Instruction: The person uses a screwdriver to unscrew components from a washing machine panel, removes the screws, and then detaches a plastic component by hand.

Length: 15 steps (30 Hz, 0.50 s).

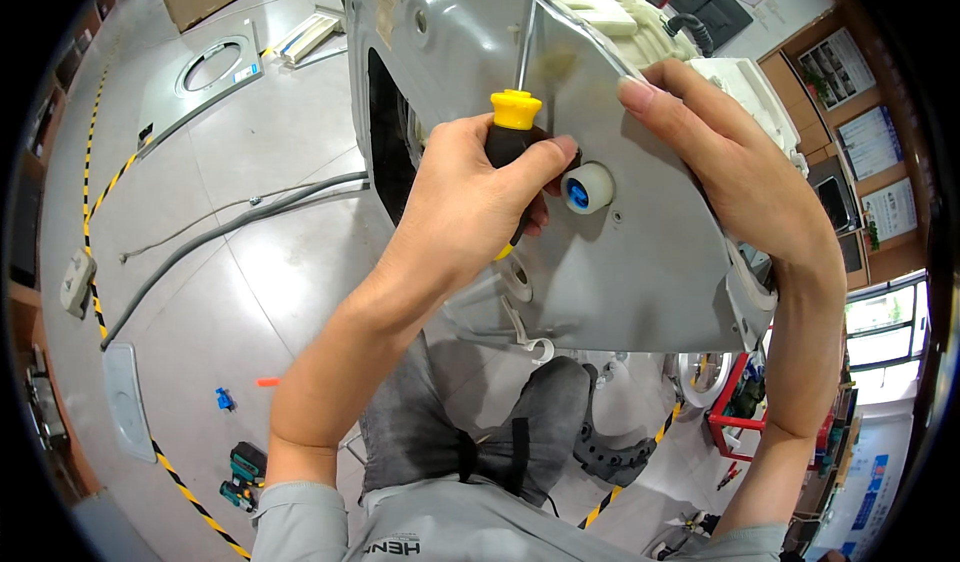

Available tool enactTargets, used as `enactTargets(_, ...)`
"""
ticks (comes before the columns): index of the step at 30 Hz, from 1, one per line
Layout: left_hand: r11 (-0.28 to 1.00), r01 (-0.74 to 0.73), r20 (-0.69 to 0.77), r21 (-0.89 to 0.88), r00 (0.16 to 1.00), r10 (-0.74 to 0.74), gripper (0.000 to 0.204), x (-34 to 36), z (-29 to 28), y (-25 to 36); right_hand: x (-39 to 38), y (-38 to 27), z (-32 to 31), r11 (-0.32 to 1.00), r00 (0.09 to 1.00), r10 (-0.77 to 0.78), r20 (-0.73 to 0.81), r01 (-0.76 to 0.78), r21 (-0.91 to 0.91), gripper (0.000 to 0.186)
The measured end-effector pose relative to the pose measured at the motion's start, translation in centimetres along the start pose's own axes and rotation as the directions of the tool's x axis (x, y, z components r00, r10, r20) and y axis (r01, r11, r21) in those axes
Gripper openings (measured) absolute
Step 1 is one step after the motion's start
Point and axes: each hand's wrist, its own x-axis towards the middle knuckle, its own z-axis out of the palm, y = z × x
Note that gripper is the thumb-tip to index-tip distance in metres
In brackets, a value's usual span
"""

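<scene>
My left hand [480, 182] is wrapped round the black and yellow handle of a screwdriver [516, 110], whose long metal shaft points up and away from me. Its fingertips are beside a white round fitting with a blue centre [587, 189] on the grey metal panel [640, 272] of an appliance body. My right hand [730, 152] curves over the panel's right edge, thumb on the grey face and the other fingers partly hidden behind the edge. White plastic parts [610, 12] show along the top beyond that edge.
A grey hose [230, 227] runs from the body across the tiled floor. A flat panel with a round opening [205, 77] lies at the far left. Near my left elbow are a power drill [243, 472] and a blue clip [224, 399]. A red metal frame [735, 417] stands to the right.
</scene>
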Motion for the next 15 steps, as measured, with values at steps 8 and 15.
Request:
enactTargets(8, 0.998, 0.040, -0.048, -0.053, 0.998, -0.042, 0.023, 0.2, 0.4, -0.4, -0.2, -0.3, -0.2, 0.996, 0.997, 0.074, 0.038, -0.076, 0.046, 0.039)
enactTargets(15, 0.973, -0.040, -0.081, -0.227, 0.996, 0.022, 0.022, -1.2, -2.0, -1.1, 0.0, 0.4, -0.2, 0.964, 0.981, -0.191, 0.029, 0.193, -0.184, 0.047)
